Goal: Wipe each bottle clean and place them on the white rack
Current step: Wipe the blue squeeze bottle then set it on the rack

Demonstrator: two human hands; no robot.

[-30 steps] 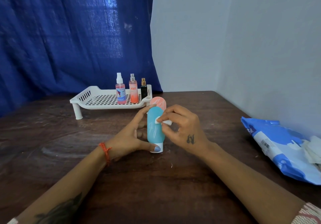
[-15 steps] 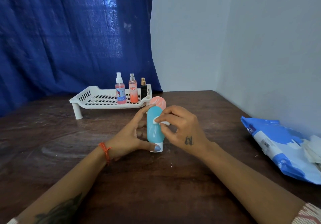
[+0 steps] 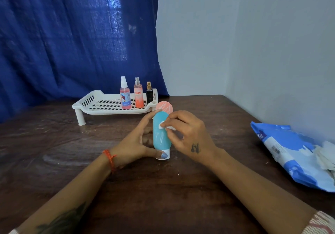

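- The teal bottle (image 3: 161, 134) stands cap-down on the wooden table (image 3: 163, 193), nearer the camera than the white rack (image 3: 110, 105) and off its right end
- The left hand (image 3: 135, 143) is closed round the bottle, thumb on the white cap
- The right hand (image 3: 188, 134) pinches a small white wipe (image 3: 165, 127) against the bottle's upper front
- A pink bottle (image 3: 164, 106) stands just behind it
- Three spray bottles (image 3: 138, 95) stand upright on the rack's right half
- A blue wipes pack (image 3: 290, 152) lies far to the bottle's right

Dim, soft light; bright patch glows through curtain (image 3: 72, 43); wide-angle bending at edges
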